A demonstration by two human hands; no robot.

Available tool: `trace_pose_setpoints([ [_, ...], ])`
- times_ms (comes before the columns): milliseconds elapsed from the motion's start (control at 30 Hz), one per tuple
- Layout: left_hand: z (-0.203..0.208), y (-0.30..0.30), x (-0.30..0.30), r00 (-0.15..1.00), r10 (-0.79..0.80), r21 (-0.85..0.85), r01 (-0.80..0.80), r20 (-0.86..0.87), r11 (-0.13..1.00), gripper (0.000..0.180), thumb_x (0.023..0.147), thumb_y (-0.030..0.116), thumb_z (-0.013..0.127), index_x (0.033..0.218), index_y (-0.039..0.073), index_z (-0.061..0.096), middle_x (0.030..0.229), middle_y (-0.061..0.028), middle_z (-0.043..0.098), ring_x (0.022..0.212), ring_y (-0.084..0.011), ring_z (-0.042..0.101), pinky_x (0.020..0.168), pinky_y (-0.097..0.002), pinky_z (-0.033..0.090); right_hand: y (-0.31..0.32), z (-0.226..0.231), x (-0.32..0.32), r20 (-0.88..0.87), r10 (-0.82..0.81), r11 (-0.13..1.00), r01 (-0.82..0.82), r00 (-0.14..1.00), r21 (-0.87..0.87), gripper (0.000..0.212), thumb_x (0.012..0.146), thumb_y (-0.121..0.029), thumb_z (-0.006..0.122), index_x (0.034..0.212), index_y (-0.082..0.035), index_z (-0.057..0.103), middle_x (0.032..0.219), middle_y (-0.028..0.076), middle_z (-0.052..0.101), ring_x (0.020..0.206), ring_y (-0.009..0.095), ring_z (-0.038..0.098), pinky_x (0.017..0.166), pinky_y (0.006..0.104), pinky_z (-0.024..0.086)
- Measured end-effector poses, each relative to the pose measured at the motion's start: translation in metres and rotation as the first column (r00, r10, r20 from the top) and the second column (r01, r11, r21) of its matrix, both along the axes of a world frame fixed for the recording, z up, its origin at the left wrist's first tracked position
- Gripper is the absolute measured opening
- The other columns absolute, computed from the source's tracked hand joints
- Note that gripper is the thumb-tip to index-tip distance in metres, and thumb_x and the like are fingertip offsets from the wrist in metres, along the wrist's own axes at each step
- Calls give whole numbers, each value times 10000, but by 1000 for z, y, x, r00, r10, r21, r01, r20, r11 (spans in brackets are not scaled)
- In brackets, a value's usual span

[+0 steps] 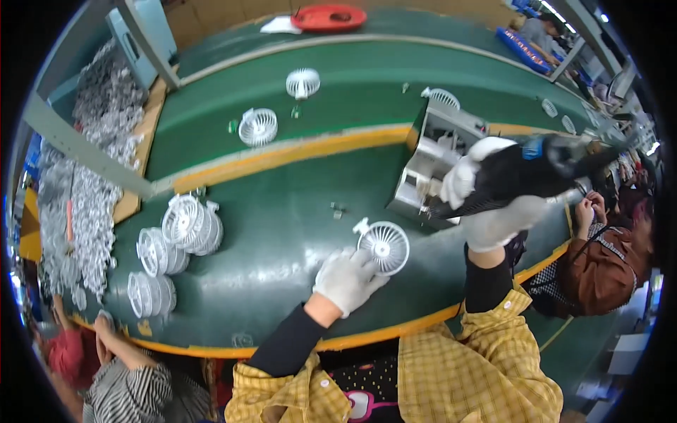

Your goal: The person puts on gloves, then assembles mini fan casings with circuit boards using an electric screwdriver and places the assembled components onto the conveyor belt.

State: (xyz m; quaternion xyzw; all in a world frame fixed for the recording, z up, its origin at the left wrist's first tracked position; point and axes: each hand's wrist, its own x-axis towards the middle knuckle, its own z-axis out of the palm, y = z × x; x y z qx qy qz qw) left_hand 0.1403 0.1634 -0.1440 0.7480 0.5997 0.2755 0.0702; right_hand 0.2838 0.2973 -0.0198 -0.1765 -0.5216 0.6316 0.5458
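Observation:
My left hand point(349, 282), in a pale glove, has its fingers on the rim of a round white fan grille point(383, 248) with a small side tab. The grille is on the green bench right in front of me. My right hand point(504, 222), gloved too, is closed around a bulky black hand tool point(518, 176) with a blue patch. Motion blurs the tool, and I cannot tell its exact kind. It is over the near right side of an open metal box fixture point(434, 166). Whatever sits inside the fixture is partly hidden by the tool and glove.
Stacked white grilles point(187, 225) stand at left, beside a heap of clear plastic parts point(92, 162). Loose grilles point(258, 127) lie on the far green belt point(360, 84), behind a yellow-edged rail point(303, 151). A red tray point(328, 17) is farther back. Other people sit on both sides.

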Motion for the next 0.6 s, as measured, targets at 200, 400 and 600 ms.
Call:
trace_pose_setpoints([
  [200, 2, -2, 4, 994, 33, 2, -34, 105, 999, 245, 679, 307, 740, 790, 99, 675, 797, -52, 580, 723, -263, 576, 641, -385, 468, 14, -21, 3, 22, 71, 993, -69, 997, -91, 910, 553, -831, 587, 991, -41, 481, 629, 29, 502, 509, 123, 479, 491, 256, 407],
  [400, 1, 0, -3, 996, 29, -38, -25, 87, 999, 217, 689, 285, 734, 744, 90, 656, 768, -51, 569, 735, -260, 557, 653, -377, 455, -8, -14, -6, 135, 11, 1000, -13, 991, 18, 956, 556, -882, 498, 988, -29, 472, 616, 30, 487, 474, 135, 461, 464, 274, 403],
  [600, -7, 2, -6, 987, -23, -30, 28, 160, 999, 186, 715, 280, 704, 773, 118, 634, 824, -51, 560, 804, -256, 555, 693, -380, 461, -35, -41, -26, -167, 431, 899, -439, 887, -12, 656, 829, -576, 465, 1006, 54, 514, 699, 103, 559, 540, 179, 533, 468, 286, 419],
])
